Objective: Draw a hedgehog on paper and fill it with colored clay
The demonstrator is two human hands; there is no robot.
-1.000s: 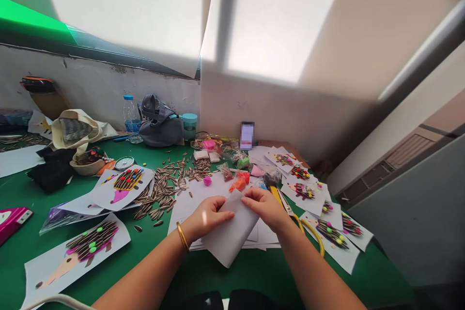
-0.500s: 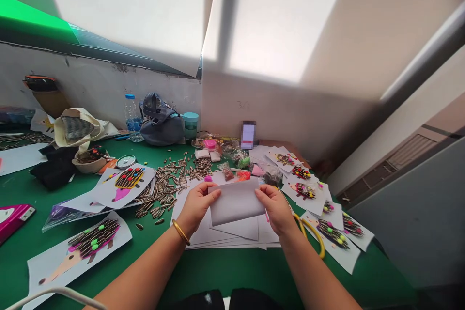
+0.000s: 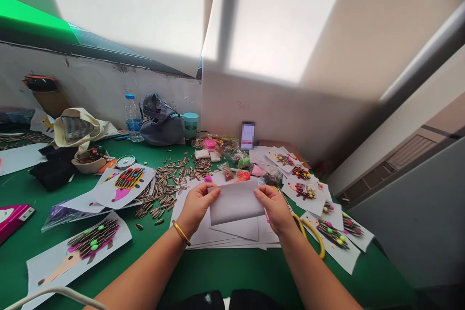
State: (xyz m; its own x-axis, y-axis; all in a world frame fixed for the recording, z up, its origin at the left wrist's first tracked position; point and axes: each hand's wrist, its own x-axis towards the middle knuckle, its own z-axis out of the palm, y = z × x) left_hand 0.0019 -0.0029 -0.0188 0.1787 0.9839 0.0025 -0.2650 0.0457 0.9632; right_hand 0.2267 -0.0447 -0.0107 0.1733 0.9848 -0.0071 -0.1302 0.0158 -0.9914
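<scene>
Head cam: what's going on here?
A person's left hand and right hand hold a sheet of white paper between them, fingers at its two side edges, above more white sheets on a green table. Striped seeds lie loose to the left. Hedgehog pictures with seed spines lie on both sides. Yellow-handled scissors sit by the right hand.

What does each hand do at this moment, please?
Left hand: closed on the left edge of the white paper, thumb in front.
Right hand: closed on the right edge of the same paper, thumb in front.
</scene>
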